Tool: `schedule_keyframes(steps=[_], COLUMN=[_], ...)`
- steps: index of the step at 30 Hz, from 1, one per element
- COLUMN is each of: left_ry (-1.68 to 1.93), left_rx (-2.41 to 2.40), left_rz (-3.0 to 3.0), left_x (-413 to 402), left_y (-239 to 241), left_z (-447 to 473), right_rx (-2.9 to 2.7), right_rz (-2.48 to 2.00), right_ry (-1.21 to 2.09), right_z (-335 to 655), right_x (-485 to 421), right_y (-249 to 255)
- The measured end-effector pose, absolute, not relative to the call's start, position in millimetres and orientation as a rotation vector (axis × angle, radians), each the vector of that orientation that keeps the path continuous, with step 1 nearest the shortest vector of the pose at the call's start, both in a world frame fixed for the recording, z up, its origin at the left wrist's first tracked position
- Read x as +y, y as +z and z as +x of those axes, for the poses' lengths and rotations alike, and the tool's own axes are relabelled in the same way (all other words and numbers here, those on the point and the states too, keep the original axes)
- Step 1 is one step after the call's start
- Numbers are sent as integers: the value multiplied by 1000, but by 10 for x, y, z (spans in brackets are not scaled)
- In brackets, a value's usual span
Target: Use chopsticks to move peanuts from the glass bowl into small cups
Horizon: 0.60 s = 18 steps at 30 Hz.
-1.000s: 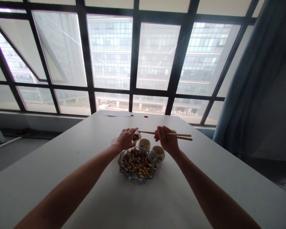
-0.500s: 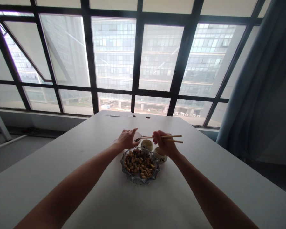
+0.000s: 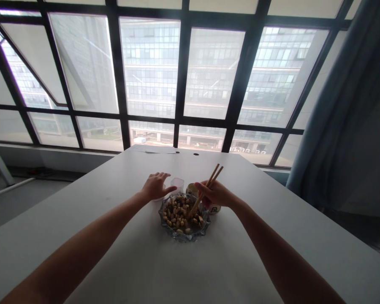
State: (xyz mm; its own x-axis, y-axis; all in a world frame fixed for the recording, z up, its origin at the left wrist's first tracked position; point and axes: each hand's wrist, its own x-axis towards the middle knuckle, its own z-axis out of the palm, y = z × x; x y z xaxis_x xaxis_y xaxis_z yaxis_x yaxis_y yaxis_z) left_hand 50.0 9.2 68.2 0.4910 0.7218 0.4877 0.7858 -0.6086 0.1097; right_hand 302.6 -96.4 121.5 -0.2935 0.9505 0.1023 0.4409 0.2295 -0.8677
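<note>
A glass bowl [image 3: 177, 233] full of peanuts [image 3: 176, 214] stands on the white table [image 3: 114, 236] in front of me. My right hand [image 3: 215, 195] grips a pair of wooden chopsticks [image 3: 213, 178] tilted down, their tips among the peanuts. My left hand [image 3: 155, 186] rests beside a small white dish [image 3: 177, 184] behind the bowl, fingers spread over its left side. Two small ceramic cups [image 3: 214, 208] stand behind the bowl, largely hidden by my right hand.
A large black-framed window [image 3: 183, 80] fills the wall beyond the table's far edge. A blue-grey curtain [image 3: 345, 109] hangs at the right. A sheet of paper [image 3: 155, 150] lies at the table's far end.
The chopsticks have swung from level over the small dish down into the peanut bowl. My left hand has lowered the dish to the table and flattened beside it.
</note>
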Motion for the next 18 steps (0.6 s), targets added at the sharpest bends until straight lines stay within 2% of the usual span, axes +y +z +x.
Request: schedule_keyframes(steps=[4,10,18], left_ry=[-967,-1203,-1312], left_rx=[-1282,-1349,-1399], left_rz=[-2527,-2494,-2526], left_x=[7,11,49], left_y=[456,134,45], left_z=[168,-12,22], right_rx=[-1759,-1714,-1597], right_rz=[-1188,-1216,-1174], right_ry=[844,820,610], right_z=[3032,3107,3157], right_x=[-942,-945,-879], right_y=[1219,1269,1266])
